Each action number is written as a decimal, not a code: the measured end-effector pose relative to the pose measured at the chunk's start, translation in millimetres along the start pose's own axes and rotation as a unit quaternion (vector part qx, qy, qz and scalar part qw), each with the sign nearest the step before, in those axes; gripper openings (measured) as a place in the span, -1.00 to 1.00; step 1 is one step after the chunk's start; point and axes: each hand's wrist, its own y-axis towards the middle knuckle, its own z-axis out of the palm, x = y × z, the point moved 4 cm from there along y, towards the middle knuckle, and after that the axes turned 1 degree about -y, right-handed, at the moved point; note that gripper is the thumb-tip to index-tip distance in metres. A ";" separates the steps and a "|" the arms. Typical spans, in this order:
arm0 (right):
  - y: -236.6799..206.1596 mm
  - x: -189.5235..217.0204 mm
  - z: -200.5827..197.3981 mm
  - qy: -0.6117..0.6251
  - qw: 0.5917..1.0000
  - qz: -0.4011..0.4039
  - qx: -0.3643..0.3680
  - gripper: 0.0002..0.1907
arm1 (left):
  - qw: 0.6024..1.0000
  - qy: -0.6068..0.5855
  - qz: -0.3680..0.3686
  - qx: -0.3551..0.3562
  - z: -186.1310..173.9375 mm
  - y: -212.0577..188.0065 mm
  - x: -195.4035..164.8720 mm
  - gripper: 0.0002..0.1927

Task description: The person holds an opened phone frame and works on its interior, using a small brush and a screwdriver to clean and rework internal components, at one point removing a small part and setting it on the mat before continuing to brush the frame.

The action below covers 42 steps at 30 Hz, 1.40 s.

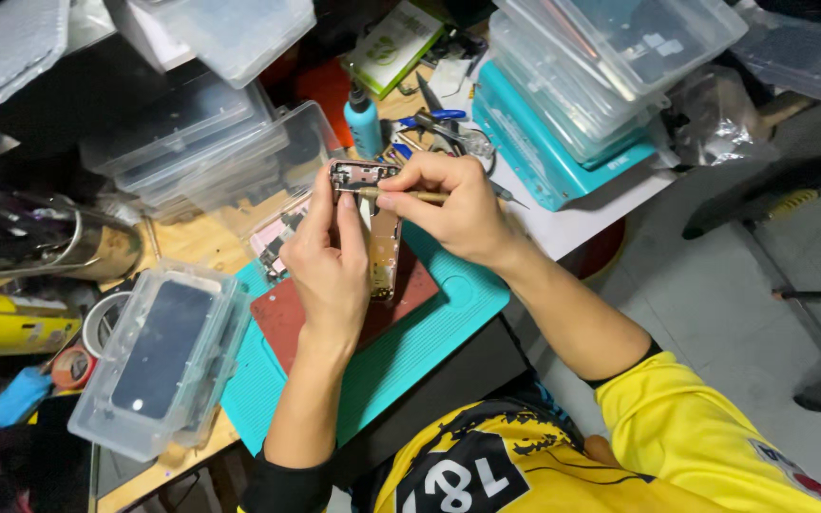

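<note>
Mid-repair, by the look of it: an opened phone point(379, 237) held above the red pad point(334, 309), left hand point(327, 252) wrapped around its lower edge, right hand point(453, 204) pinched shut on a brass-coloured screwdriver point(406, 196) with the tip at the phone's top corner. Probably working a small screw there; calls next for a steady tip and a firm hold on the frame. Left of the pad, a clear box point(159, 356) holding a dark screen panel. Beyond the pad, stacked clear boxes point(610, 57), contents too blurred to tell, and a blue bottle point(363, 123).
</note>
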 end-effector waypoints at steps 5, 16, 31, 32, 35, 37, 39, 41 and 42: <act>8.7 -11.4 -6.4 0.020 0.999 -0.049 0.007 -0.90 | 0.999 0.020 -0.025 0.015 13.9 4.9 6.8 -0.64; -0.7 -16.7 -51.1 0.033 0.998 -0.027 -0.037 -0.90 | 0.996 0.015 -0.058 0.068 57.6 12.0 -10.1 -0.59; -4.3 2.2 -85.0 -0.097 0.988 -0.066 -0.100 -0.84 | 0.997 -0.002 -0.017 0.075 87.6 22.1 -22.6 -0.62; -3.6 0.4 -83.2 -0.077 0.991 -0.031 -0.106 -0.82 | 0.997 -0.004 0.005 0.071 85.0 22.5 -25.0 -0.63; -3.6 2.3 -76.7 -0.090 0.992 -0.027 -0.087 -0.93 | 0.996 -0.005 -0.027 0.083 77.1 20.6 -24.4 -0.63; -3.7 1.4 -72.4 -0.042 0.996 -0.024 -0.076 -0.92 | 0.997 -0.012 -0.017 0.070 72.9 20.2 -24.1 -0.63; -3.5 0.9 -67.8 -0.019 0.997 -0.027 -0.066 -0.90 | 0.998 -0.006 -0.023 0.064 69.1 18.4 -21.3 -0.63; -1.6 2.6 -62.2 -0.022 0.998 -0.040 -0.053 -0.88 | 0.997 0.012 -0.042 0.059 63.1 16.2 -17.0 -0.62; -0.7 1.7 -57.7 -0.019 0.999 -0.013 -0.041 -0.89 | 0.996 0.014 -0.057 0.062 57.4 13.7 -14.6 -0.62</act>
